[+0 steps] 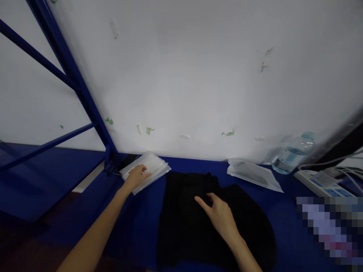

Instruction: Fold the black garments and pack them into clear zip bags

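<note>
My left hand (137,176) rests on a stack of translucent white plastic bags (153,170) at the back left of the blue table, its fingers apart. Over a piece of black cloth (181,223), spread in front of me, is my right hand (218,211). Its thumb and index finger are apart with nothing between them; the other fingers are curled partly out of sight. Whether it touches the cloth I cannot tell. Another translucent bag (253,174), with something dark showing through, lies at the back right.
A clear water bottle (295,155) leans by the wall at the right. Beside it lies a power strip (323,183) with white cables. A dark flat object (127,161) sits behind the left bags. Blue metal frame bars (85,98) rise at left. A blurred-out patch covers the lower right.
</note>
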### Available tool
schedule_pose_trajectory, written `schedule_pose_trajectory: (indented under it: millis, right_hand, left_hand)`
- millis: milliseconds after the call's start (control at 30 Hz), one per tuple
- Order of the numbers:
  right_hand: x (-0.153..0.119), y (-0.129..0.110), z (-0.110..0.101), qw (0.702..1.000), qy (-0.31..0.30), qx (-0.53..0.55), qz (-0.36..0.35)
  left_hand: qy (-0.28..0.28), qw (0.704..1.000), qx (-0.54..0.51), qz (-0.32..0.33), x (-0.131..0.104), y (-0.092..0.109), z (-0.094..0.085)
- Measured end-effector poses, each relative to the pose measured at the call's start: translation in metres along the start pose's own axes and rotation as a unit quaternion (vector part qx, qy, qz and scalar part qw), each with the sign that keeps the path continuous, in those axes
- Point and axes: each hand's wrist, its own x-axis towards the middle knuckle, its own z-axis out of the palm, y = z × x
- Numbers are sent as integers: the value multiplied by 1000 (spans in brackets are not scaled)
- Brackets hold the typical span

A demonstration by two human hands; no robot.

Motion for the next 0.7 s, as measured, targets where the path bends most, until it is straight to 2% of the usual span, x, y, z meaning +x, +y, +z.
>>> schedule_pose_trajectory:
  millis: [100, 233, 400, 467, 567, 633, 700]
  right_hand:
    - [-1, -4, 3, 1000, -2, 6, 4]
    - [3, -3, 5, 1000, -17, 2, 5]
    - [4, 5, 11, 999, -9, 32, -2]
    - [1, 4, 13, 997, -3, 75, -23]
    - [-9, -2, 12, 980, -12, 181, -84]
    - [-17, -4, 3, 960, -19, 251, -121]
    - [-25, -3, -15, 948, -27, 289, -133]
  left_hand:
    - [-23, 999, 43, -3, 9, -10, 5]
    - [-46, 997, 69, -10, 8, -11, 10]
    - [-27, 998, 63, -12, 5, -3, 4]
    - [0, 999, 46, -3, -1, 8, 2]
    - [19, 999, -3, 39, -22, 37, 8]
    - [-5, 996, -47, 75, -44, 62, 21]
    - [-59, 988, -91, 108, -66, 84, 37]
